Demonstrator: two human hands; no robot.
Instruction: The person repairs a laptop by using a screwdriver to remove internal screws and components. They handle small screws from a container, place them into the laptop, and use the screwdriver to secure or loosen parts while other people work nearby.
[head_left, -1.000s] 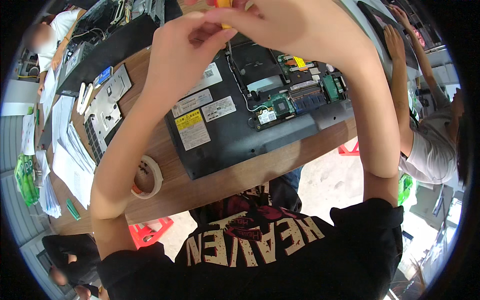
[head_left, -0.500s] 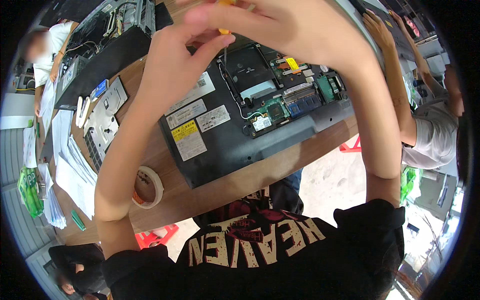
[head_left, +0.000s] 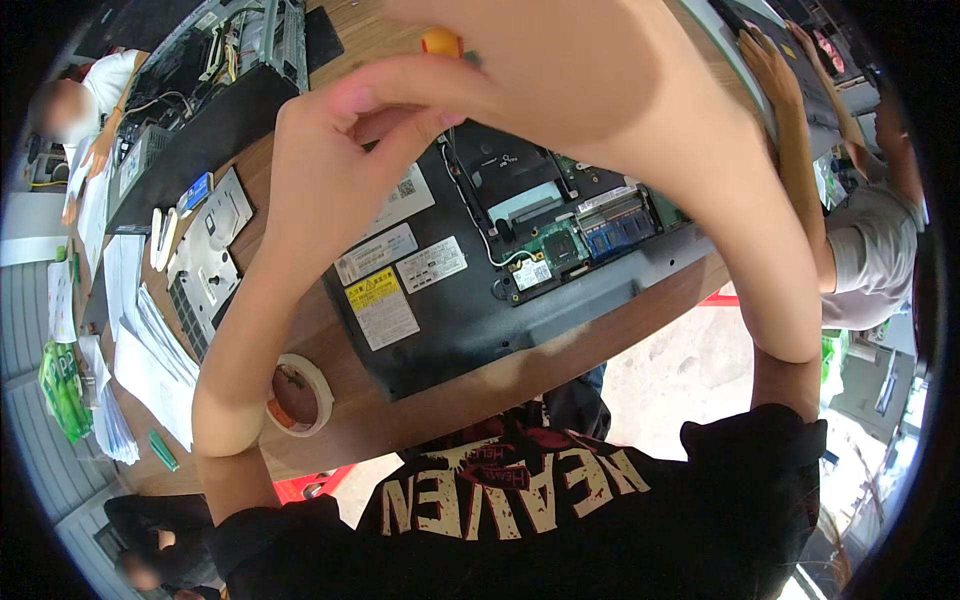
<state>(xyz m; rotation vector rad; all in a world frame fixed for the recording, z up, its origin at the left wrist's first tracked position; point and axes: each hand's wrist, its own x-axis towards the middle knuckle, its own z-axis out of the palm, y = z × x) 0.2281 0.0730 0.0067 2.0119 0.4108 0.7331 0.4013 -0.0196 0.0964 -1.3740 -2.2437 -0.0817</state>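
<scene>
An overturned black laptop (head_left: 450, 340) lies on the wooden table with its underside opened, baring a green circuit board (head_left: 558, 244), a blue memory module (head_left: 618, 236) and thin cables. My left hand (head_left: 345, 150) is held above its far left corner, thumb and forefinger drawn together; what they pinch, if anything, is hidden. My right hand (head_left: 545, 60) reaches across above the laptop, blurred and cut off by the upper edge. From under it shows the orange handle end of a screwdriver (head_left: 441, 41), its shaft hidden; the right fingers around it are mostly out of sight.
A roll of tape (head_left: 322, 395) sits near the table's front edge. Left of the laptop are a metal plate (head_left: 215, 235), stacked papers (head_left: 150, 345) and an open computer case (head_left: 215, 130). Other people work at the left and right.
Both my hands have shifted a little; the right one now covers more of the laptop's far side. The screwdriver's shaft no longer shows. The view has moved slightly.
</scene>
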